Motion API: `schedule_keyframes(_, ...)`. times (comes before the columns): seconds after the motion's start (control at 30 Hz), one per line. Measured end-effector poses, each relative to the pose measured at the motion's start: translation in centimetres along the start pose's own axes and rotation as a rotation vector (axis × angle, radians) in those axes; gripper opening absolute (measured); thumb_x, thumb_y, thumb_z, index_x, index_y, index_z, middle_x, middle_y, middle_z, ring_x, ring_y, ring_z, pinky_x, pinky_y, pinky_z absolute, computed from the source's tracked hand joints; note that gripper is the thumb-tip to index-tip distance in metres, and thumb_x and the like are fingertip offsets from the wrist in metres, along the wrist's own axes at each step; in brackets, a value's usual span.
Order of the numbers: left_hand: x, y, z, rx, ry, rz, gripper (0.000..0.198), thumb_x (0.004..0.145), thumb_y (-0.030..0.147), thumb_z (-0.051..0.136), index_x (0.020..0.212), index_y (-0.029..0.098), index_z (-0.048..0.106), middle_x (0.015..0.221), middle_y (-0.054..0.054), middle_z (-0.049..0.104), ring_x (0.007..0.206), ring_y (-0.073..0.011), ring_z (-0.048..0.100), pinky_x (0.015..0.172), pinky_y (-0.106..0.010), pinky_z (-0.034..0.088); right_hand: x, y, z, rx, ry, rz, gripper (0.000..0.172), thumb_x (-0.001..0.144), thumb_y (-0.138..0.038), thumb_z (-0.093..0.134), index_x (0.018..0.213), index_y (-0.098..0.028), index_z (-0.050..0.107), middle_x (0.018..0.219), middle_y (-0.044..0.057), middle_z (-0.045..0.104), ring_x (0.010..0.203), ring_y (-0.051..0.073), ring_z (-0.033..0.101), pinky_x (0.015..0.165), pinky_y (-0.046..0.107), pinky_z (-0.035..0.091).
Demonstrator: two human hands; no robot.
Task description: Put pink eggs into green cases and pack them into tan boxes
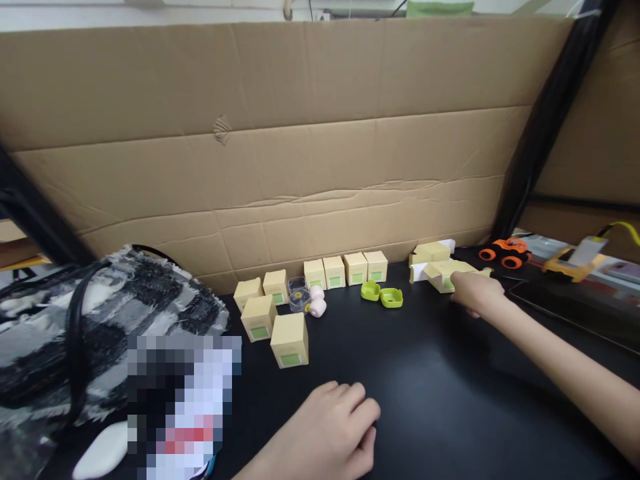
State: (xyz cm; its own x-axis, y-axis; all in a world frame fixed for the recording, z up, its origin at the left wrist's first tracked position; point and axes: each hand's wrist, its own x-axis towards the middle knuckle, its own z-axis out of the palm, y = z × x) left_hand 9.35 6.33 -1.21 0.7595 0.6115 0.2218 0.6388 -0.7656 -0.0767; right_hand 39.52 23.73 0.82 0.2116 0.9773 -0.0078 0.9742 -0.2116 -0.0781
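Note:
My left hand (pixel 333 433) rests on the black table (pixel 420 400) near its front edge, fingers curled; I see nothing in it. At the right, my right hand (pixel 475 291) is closed on the near side of a flattened yellow box (pixel 440 275), one of a small pile of flattened boxes by the cardboard wall. Its fingertips are partly hidden. Left of that pile lie two green shells (pixel 391 298). Several upright yellow boxes (pixel 290 341) with green labels stand farther left, around clear round containers (pixel 299 300) and small pale pink pieces (pixel 317 307).
A grey and black checked bag (pixel 110 313) fills the left side, with a white object (pixel 103 451) before it. An orange toy car (pixel 506 253), a yellow toy (pixel 575 262) and a dark flat panel (pixel 575 313) lie right. Cardboard (pixel 300 167) walls the back.

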Motion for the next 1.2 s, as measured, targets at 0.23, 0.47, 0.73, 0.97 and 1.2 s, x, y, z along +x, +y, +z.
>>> schedule_keyframes(0.23,-0.2,-0.2,0.1,0.018,0.0,0.011,0.009,0.079,0.013,0.051,0.082,0.021,0.055,0.073,0.004,0.058,0.063,-0.0127,0.054,0.059,-0.026,0.042,0.0,-0.2,-0.9,-0.062,-0.192,0.173,0.027,0.092,-0.029,0.057,0.114,-0.014,0.057,0.11,0.008,0.062,0.09,0.019,0.064,0.075,0.037,0.055)
schedule_keyframes(0.47,0.1,-0.1,0.1,-0.187,-0.008,-0.061,0.014,0.077,0.013,0.051,0.088,0.02,0.057,0.078,0.001,0.063,0.065,-0.0138,0.057,0.061,-0.027,0.042,-2.1,-1.3,-2.4,0.036,-0.009,-0.252,0.021,0.094,-0.031,0.052,0.099,-0.015,0.063,0.106,0.007,0.063,0.09,0.019,0.063,0.079,0.036,0.052)
schedule_keyframes(0.73,0.3,-0.4,0.1,-0.466,0.098,-0.352,0.013,0.081,0.014,0.047,0.084,0.019,0.059,0.071,0.0,0.059,0.066,-0.0147,0.055,0.065,-0.028,0.042,-4.7,-4.7,0.5,0.224,0.056,-0.922,0.014,0.083,-0.017,0.052,0.075,-0.02,0.064,0.085,0.004,0.065,0.068,0.018,0.064,0.064,0.03,0.05)
schedule_keyframes(0.97,1.0,-0.5,1.5,-1.439,0.319,-0.77,0.062,0.088,0.052,0.044,0.136,0.019,0.023,0.101,-0.008,0.06,0.068,-0.0155,0.061,0.059,-0.03,0.048,-9.8,-6.2,-0.8,0.375,0.08,-1.219,0.013,0.091,-0.019,0.048,0.088,-0.019,0.061,0.092,0.004,0.064,0.083,0.015,0.063,0.075,0.026,0.05)
schedule_keyframes(1.2,1.6,-0.4,0.5,-2.116,0.334,-0.71,0.033,0.085,0.04,0.059,0.096,0.009,0.063,0.081,-0.01,0.07,0.076,-0.0172,0.067,0.075,-0.03,0.05,-13.9,-7.3,-1.0,0.731,0.133,-1.441,0.01,0.087,-0.012,0.055,0.089,-0.018,0.062,0.099,0.008,0.064,0.087,0.015,0.063,0.075,0.026,0.052)
